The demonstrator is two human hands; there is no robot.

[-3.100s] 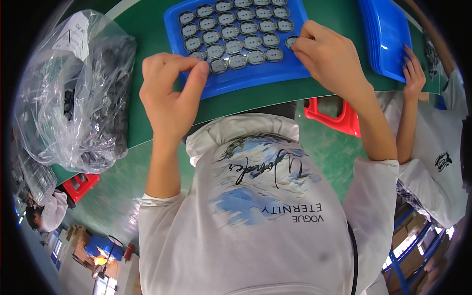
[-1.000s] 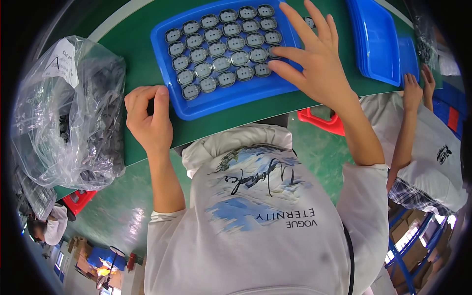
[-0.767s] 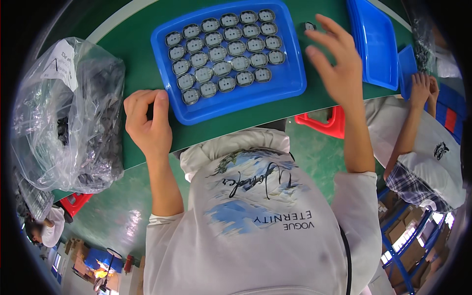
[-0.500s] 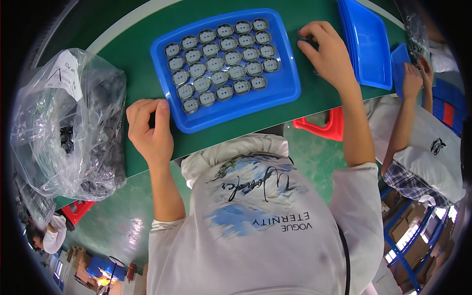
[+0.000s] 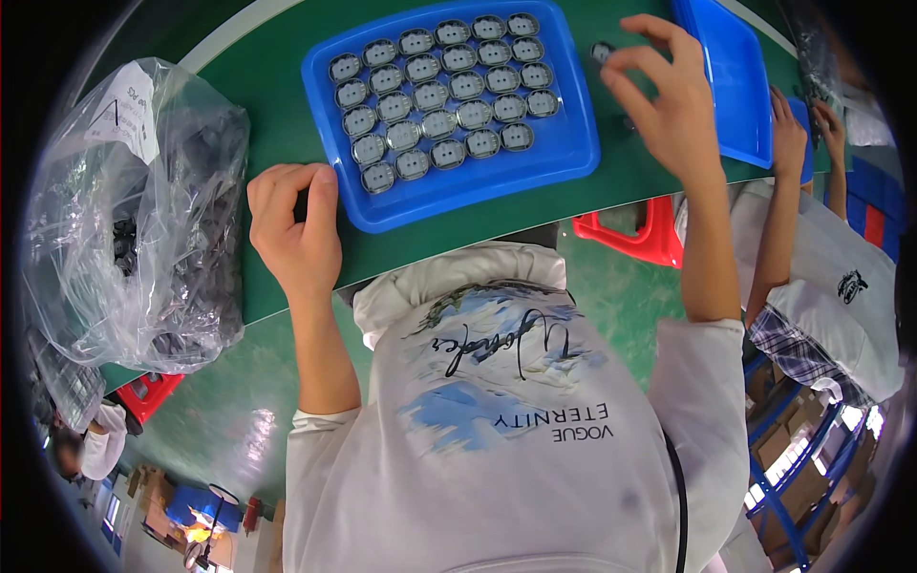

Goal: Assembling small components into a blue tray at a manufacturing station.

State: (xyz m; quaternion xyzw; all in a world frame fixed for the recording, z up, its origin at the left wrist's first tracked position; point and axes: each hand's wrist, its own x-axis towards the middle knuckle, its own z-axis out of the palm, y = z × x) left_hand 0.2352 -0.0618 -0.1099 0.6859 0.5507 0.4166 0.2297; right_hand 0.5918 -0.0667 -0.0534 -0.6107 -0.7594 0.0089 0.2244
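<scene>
In front of me on the green table lies a shallow blue tray (image 5: 564,158), holding rows of small grey oval parts (image 5: 430,94) with dark rims. Beside its left edge rests my left hand (image 5: 294,224), fingers curled in, thumb close to the rim; nothing shows in it. My right hand (image 5: 669,100) hovers to the right of the tray with its fingers apart. One small dark-rimmed part (image 5: 602,52) lies on the table just beyond the fingertips. Another small dark piece (image 5: 628,122) is partly visible by the right hand's palm side.
A clear plastic bag (image 5: 181,220) full of grey parts stands at the left. Blue trays (image 5: 740,86) are stacked on the right. Past them a co-worker's hands (image 5: 788,138) are on the table. Red stools (image 5: 650,234) show below the table edge.
My right hand has let go of the small part, moved rightward and spread its fingers. The left hand stays by the tray. The table has shifted slightly upward in view.
</scene>
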